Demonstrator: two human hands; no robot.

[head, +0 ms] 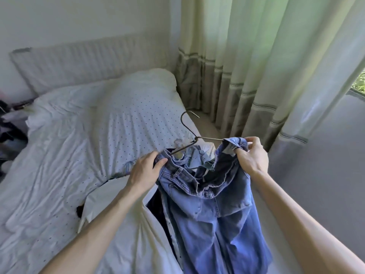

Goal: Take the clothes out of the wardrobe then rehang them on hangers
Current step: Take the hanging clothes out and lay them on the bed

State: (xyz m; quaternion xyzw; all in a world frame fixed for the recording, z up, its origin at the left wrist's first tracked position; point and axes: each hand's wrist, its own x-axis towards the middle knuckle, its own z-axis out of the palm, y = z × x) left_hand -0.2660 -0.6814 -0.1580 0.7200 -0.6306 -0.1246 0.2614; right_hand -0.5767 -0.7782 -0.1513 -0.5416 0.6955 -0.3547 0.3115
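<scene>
Hanging from both hands, a pair of blue jeans [213,214] is held up by its open waistband, with the legs dropping down toward the bottom edge of the view. The left hand [145,171] grips the waistband's left side, thumb on top and fingers curled under the denim. The right hand [251,155] pinches the waistband's right side between thumb and bent fingers, and it sits a little higher than the left hand. A thin wire hanger [209,138] sits at the top of the jeans: its two sloping arms run toward the two gripped parts of the waistband, part of its lower bar shows inside the waist opening, and its hook rises above the jeans and away from the person. Whether either hand also touches the wire cannot be told.

Just under the jeans and to their left lie dark garments [156,206] and a white cloth [118,204], partly hidden by the left forearm. Beneath and left of the jeans spreads a rumpled white duvet [69,155] with small dark dots. Beyond the jeans a white pillow [138,86] leans at a pale ribbed headboard [79,62]. Above and right of the jeans hang long pale curtains [246,66] with a grey band low down, and a sliver of window [359,84] shows at their far right. Right of the jeans is grey floor [316,155]. Far left of the jeans sits a dark, blurred heap of clutter [9,131].
</scene>
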